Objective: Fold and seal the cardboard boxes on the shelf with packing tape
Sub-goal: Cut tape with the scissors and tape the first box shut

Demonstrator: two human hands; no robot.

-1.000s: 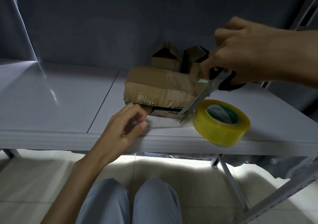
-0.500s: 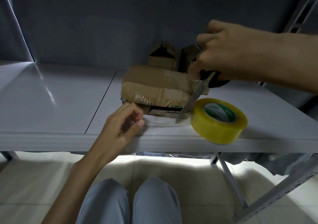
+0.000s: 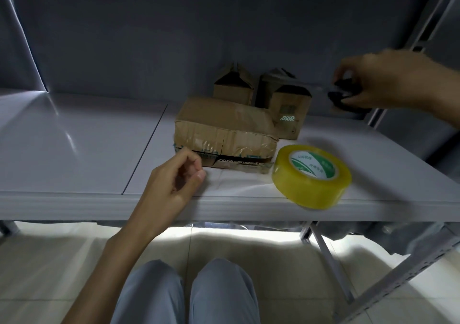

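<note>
A flat cardboard box (image 3: 224, 129), wrapped in clear tape, lies on the grey shelf (image 3: 87, 149). Behind it stand two small boxes with raised flaps, one on the left (image 3: 234, 87) and one on the right (image 3: 288, 107). A yellow tape roll (image 3: 311, 176) rests near the shelf's front edge, right of the flat box. My left hand (image 3: 174, 181) pinches the end of a clear tape strip (image 3: 239, 184) lying on the shelf before the box. My right hand (image 3: 388, 82) holds black-handled scissors (image 3: 341, 94) up at the back right, blades pointing left.
The shelf's left half is bare grey metal with a seam (image 3: 146, 146). A slotted metal upright (image 3: 428, 24) stands at the right, with a diagonal brace (image 3: 328, 256) under the shelf. My knees (image 3: 184, 293) are below the front edge, above a tiled floor.
My right hand has lifted the scissors away from the tape strip by the roll, moving up and right to the back of the shelf. My left hand stays at the strip's end.
</note>
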